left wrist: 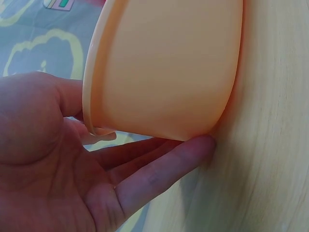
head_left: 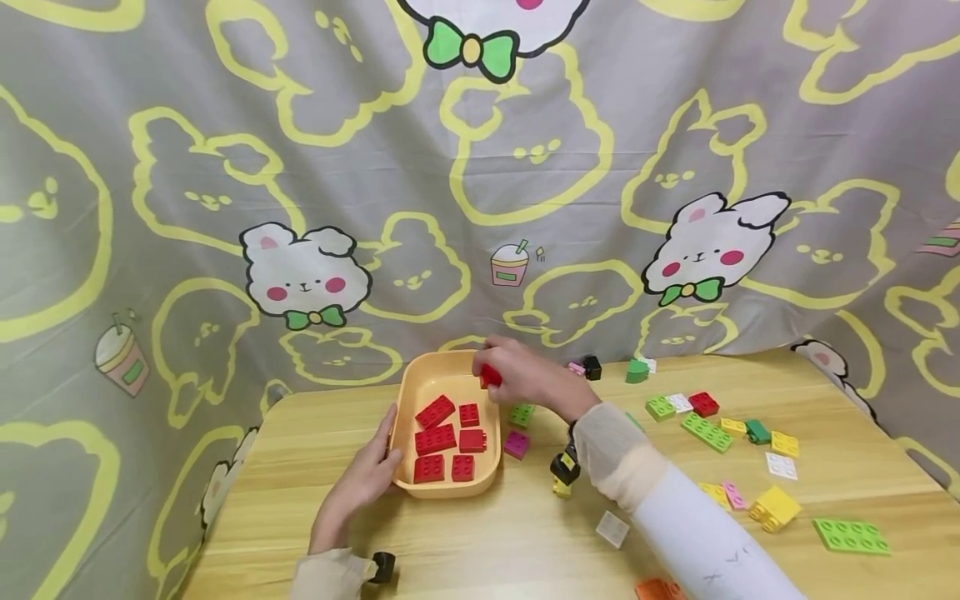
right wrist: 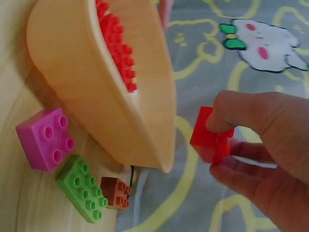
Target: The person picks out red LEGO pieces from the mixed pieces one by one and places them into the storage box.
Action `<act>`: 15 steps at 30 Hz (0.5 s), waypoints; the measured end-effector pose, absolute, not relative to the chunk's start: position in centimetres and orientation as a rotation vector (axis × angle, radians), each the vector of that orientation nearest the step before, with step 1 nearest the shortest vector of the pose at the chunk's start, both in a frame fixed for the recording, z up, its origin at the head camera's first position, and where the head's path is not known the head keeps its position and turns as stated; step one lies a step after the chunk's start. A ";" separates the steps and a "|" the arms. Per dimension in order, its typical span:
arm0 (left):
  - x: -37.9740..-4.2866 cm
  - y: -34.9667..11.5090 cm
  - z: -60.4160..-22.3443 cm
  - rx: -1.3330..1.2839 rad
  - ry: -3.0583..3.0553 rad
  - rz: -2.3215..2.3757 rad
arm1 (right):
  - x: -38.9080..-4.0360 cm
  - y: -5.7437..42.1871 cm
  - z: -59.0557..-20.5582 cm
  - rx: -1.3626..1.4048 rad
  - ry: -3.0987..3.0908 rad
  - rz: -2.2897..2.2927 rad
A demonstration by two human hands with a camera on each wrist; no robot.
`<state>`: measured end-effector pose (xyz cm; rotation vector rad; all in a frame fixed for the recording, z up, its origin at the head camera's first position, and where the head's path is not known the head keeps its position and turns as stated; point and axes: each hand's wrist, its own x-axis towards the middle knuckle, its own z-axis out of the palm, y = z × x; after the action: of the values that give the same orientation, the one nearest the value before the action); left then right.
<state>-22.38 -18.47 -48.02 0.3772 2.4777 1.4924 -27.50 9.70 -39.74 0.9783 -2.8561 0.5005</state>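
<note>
An orange plastic tray point(head_left: 448, 492) sits on the table with several red toy bricks point(head_left: 435, 439) inside. At its left side my left hand point(head_left: 369, 462) grips the wall, the thumb over the rim and the fingers point(left wrist: 166, 174) along the outside. My right hand point(head_left: 521, 377) pinches a red toy brick point(right wrist: 203, 135) between thumb and fingers, above the tray's far right corner. Beside the tray's right wall lie a magenta brick point(right wrist: 46, 137), a lime green brick point(right wrist: 82, 188) and a brown brick point(right wrist: 115, 192).
Loose bricks spread over the right of the wooden table point(head_left: 300, 467), among them a long lime brick point(head_left: 851, 536), a yellow brick point(head_left: 776, 508) and a translucent brick point(head_left: 612, 529). A patterned grey curtain point(head_left: 420, 183) hangs directly behind the table.
</note>
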 end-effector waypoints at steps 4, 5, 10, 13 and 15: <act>-22.1 -18.4 -48.1 0.385 2.473 1.495 | -29.0 8.7 -40.5 0.977 -2.929 0.414; -22.1 -18.5 -48.1 0.386 2.474 1.495 | -29.4 8.4 -40.7 0.978 -2.943 0.408; -22.2 -18.8 -48.0 0.397 2.480 1.497 | -31.3 6.9 -42.0 1.038 -2.932 0.394; -22.3 -18.7 -48.0 0.411 2.487 1.498 | -31.9 6.3 -42.6 1.056 -2.949 0.317; -22.3 -18.6 -48.1 0.427 2.499 1.486 | -32.2 6.2 -43.0 1.052 -2.980 0.242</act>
<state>-22.26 -18.64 -48.11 0.4269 2.4989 1.4858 -32.20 6.17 -43.04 1.0521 -2.9804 0.2421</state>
